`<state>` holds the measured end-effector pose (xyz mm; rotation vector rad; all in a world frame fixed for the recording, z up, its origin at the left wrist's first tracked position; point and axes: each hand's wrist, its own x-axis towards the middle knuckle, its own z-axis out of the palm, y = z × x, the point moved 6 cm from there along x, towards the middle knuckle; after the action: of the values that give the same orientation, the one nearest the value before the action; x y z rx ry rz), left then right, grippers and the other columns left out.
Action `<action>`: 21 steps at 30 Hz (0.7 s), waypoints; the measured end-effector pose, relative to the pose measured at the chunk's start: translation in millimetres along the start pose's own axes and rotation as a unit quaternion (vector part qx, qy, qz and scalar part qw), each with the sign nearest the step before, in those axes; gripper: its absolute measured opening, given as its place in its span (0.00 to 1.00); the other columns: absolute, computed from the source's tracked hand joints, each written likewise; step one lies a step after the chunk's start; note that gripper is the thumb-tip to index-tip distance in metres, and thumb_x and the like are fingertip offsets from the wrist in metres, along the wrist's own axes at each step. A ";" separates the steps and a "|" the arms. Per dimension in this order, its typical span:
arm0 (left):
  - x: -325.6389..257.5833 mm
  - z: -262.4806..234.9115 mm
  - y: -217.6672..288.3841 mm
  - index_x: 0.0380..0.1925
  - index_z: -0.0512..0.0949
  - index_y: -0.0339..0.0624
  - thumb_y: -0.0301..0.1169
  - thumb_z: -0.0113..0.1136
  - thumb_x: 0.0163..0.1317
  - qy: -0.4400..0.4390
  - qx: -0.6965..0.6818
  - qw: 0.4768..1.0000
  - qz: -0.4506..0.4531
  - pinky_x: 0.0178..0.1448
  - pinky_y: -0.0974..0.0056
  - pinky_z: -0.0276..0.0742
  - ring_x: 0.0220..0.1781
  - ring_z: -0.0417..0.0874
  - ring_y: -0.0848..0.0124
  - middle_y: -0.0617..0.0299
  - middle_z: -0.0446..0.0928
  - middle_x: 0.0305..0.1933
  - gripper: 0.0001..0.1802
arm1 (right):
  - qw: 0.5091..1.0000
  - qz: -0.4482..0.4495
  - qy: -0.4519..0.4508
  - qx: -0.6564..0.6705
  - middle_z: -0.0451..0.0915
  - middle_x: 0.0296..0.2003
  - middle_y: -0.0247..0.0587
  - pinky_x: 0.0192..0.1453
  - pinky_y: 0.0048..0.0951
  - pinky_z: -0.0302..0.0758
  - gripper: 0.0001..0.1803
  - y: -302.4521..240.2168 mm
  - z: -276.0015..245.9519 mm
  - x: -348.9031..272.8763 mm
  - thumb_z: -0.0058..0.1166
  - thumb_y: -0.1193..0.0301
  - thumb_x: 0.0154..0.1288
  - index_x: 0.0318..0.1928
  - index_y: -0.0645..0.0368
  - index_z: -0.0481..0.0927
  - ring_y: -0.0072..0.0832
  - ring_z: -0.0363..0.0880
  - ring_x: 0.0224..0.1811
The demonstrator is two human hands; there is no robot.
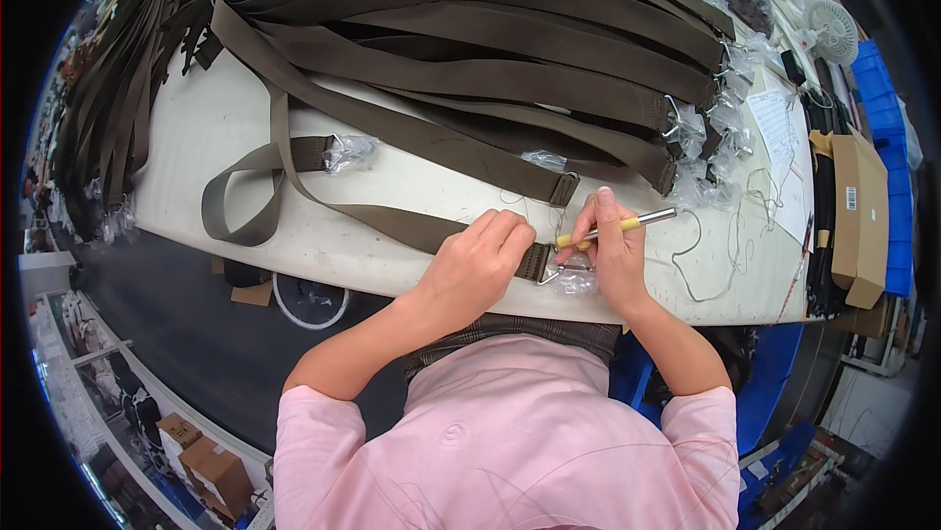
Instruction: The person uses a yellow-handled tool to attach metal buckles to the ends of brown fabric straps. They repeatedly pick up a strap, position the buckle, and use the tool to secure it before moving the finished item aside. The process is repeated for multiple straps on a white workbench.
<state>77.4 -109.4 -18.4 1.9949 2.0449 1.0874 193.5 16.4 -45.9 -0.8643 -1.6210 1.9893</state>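
near the frame's centre, i see the left hand (480, 255) pinching the brown strap (392, 224), likely to steady its end beside the pen-like tool (647, 219) clasped in the right hand (618, 260).

Head view, one entry: wide fisheye, the left of a side-by-side worn pair.
Set at head height, aimed steeply down, upright and unmirrored; pink shirt (520, 432) nearest, at lower edge; left hand (482, 253) and right hand (616, 253) near mid-frame, at close range; pale table (176, 172) spreading beyond; shelving (105, 351) and blue bins (875, 89) farther off, bent along the dark round rim.
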 end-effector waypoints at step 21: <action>1.4 1.9 -2.4 0.36 0.76 0.39 0.19 0.65 0.58 0.020 -0.006 1.000 -0.008 0.35 0.61 0.78 0.34 0.81 0.63 0.61 0.76 0.32 0.09 | 0.999 -0.012 0.004 -0.032 0.74 0.24 0.36 0.26 0.21 0.76 0.30 2.6 3.9 -0.5 0.37 0.54 0.86 0.27 0.62 0.74 0.24 0.79 0.21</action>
<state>76.2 -107.1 -20.5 1.9623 2.0642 1.1421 191.3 12.8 -47.8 -0.8705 -1.6908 1.9255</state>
